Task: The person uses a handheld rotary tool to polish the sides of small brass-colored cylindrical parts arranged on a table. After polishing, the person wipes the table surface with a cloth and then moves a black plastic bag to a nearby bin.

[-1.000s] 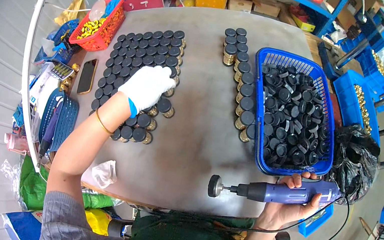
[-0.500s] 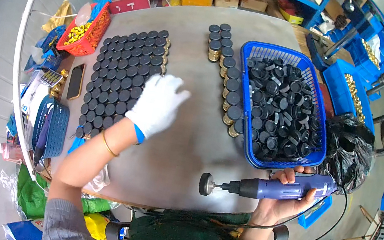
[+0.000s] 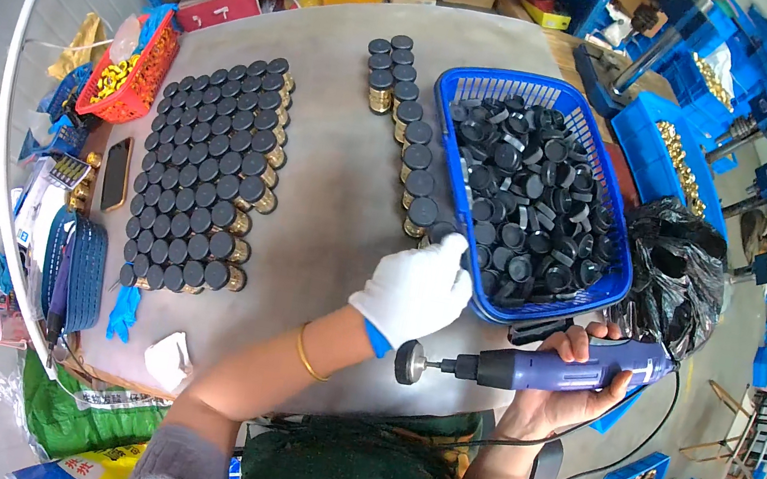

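Baskets: we count one blue basket (image 3: 450, 114) of black caps (image 3: 533, 194).
Left hand (image 3: 413, 290): gloved, fingertips at capped jars (image 3: 411, 138) (grip: we cannot tell).
Right hand (image 3: 572, 388): clasps one rotary tool (image 3: 534, 368), just beside the left.

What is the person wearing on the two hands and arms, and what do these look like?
The left hand wears a white fabric glove with a blue cuff at the wrist, and a thin gold bangle circles the left forearm. The right hand is bare, without a glove. Both forearms are uncovered; grey sleeves end near the elbows.
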Action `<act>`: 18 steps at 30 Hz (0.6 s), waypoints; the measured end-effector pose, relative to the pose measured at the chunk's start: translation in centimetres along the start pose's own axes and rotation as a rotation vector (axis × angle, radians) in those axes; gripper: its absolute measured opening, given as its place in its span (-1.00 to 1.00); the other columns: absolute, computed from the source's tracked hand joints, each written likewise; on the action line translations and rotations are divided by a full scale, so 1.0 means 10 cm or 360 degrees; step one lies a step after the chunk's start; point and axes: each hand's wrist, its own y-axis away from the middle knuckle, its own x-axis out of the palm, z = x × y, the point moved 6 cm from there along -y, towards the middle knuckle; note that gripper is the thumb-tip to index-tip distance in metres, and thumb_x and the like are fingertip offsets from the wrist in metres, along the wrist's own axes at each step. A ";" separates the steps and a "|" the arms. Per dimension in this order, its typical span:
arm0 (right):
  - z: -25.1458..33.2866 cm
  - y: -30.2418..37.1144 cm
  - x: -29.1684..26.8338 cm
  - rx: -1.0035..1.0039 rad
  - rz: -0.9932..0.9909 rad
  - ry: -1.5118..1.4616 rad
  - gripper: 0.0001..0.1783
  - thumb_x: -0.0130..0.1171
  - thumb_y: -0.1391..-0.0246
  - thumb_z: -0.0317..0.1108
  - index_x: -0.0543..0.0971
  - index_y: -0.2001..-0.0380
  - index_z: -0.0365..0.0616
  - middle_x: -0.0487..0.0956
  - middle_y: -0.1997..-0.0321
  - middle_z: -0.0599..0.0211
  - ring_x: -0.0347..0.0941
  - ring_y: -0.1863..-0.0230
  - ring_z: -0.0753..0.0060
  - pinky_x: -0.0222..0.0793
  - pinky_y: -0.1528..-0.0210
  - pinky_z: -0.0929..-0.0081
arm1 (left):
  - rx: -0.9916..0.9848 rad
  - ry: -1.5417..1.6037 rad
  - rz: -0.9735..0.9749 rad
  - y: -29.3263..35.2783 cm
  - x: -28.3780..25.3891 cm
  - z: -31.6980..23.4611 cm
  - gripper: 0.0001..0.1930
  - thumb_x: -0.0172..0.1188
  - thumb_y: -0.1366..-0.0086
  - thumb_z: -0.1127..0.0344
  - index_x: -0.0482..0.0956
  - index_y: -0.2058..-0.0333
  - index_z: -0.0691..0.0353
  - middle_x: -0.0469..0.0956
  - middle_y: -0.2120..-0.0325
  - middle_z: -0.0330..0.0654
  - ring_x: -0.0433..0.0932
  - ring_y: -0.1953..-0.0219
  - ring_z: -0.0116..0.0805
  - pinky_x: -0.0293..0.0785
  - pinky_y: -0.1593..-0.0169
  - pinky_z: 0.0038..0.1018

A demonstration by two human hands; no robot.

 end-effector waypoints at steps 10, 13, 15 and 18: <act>0.10 -0.01 0.02 -0.0044 0.0023 0.0010 -0.48 0.16 0.01 -0.09 0.28 0.09 -0.18 0.41 0.17 0.21 0.26 0.44 0.48 0.28 0.37 0.56 | 0.0167 -0.0474 0.0010 -0.09 -0.09 0.24 -0.66 0.06 -0.17 0.06 0.38 0.16 0.13 0.55 0.58 -0.11 0.54 0.58 -0.12 0.45 0.53 -0.23; 0.07 -0.03 0.06 -0.0015 0.0058 -0.0057 -0.48 0.17 0.03 -0.09 0.29 0.10 -0.18 0.42 0.17 0.21 0.26 0.44 0.49 0.28 0.37 0.57 | 0.0054 0.0074 -0.0007 0.01 -0.06 0.43 -0.68 0.05 -0.20 0.09 0.39 0.18 0.17 0.56 0.56 -0.11 0.55 0.60 -0.21 0.42 0.59 -0.35; 0.16 -0.05 0.04 -0.0103 0.0101 -0.0125 -0.46 0.19 0.05 -0.08 0.30 0.11 -0.19 0.43 0.18 0.19 0.29 0.41 0.47 0.29 0.36 0.58 | -0.0404 0.1108 0.0099 0.31 -0.01 0.67 -0.70 0.04 -0.23 0.12 0.40 0.21 0.23 0.56 0.53 -0.10 0.56 0.59 -0.29 0.40 0.62 -0.47; 0.19 -0.06 0.03 -0.0119 0.0044 -0.0155 -0.46 0.19 0.05 -0.08 0.31 0.11 -0.21 0.43 0.16 0.15 0.30 0.41 0.45 0.31 0.36 0.57 | -0.0752 0.2239 0.0490 0.91 0.05 0.74 -0.67 0.05 -0.23 0.22 0.41 0.11 0.33 0.57 0.42 -0.08 0.56 0.50 -0.34 0.45 0.54 -0.56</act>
